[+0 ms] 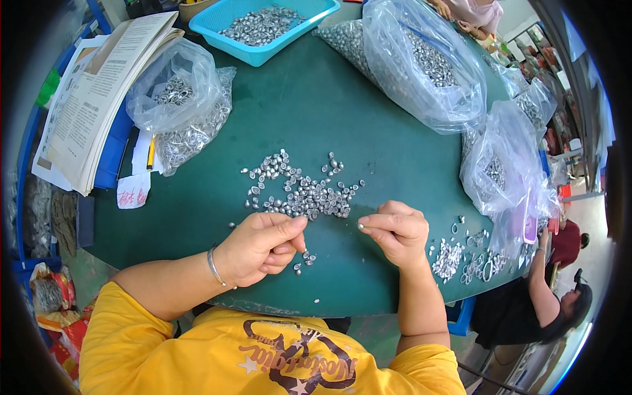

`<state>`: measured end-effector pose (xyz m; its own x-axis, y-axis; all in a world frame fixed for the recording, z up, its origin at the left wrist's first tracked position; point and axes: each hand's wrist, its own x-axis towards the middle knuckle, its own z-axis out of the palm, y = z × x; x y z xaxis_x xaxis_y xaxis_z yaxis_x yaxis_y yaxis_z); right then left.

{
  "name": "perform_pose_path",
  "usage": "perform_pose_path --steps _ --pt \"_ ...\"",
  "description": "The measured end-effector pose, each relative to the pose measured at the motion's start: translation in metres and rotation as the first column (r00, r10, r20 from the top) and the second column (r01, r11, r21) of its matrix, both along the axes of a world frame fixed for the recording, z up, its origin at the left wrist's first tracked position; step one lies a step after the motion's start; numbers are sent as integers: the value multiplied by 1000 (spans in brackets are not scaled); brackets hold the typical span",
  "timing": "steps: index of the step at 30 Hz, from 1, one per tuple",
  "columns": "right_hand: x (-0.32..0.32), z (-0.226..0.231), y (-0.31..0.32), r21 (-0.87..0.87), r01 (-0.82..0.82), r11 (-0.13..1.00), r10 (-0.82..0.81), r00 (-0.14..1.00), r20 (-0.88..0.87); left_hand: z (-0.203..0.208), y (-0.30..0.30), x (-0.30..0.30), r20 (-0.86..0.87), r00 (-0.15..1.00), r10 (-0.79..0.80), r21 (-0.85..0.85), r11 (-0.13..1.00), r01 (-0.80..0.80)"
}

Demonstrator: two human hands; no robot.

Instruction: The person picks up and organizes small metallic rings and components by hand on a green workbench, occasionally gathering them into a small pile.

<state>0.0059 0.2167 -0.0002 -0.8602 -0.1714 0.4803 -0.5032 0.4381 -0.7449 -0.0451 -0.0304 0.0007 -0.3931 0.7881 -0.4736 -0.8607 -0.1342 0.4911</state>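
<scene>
A loose heap of small silver-coloured oval metal pieces, some hollow like little cups, lies on the green tabletop in front of me. Just right of the heap, my right hand pinches one small silver metal piece between thumb and fingertips. At the heap's near left edge is my left hand, its thumb pressed on the curled forefinger. Whatever it may hold is hidden. A few more metal pieces lie close beside its fingers.
Clear plastic bags of metal pieces stand at the far right, another bag at the left. A blue basket holds more. Flat bits and rings lie near right. An open book leans left. A person in black sits at right.
</scene>
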Motion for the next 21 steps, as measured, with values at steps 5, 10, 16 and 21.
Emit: perform_pose_path --steps 5,10,16,21 --pt "0 -8 11 -973 21 229 510 849 138 -1 -2 0 6 1000 3 -1 1000 -3" --pt "-7 8 21 -488 435 757 12 738 675 -1 -1 -1 3 1000 7 12 1000 -7" --pt "-25 -9 4 338 353 872 -436 875 210 0 -1 -1 -2 1000 8 9 1000 -8" --pt "-35 11 26 -846 394 359 460 714 528 -1 -2 -1 -6 1000 15 46 999 -15"
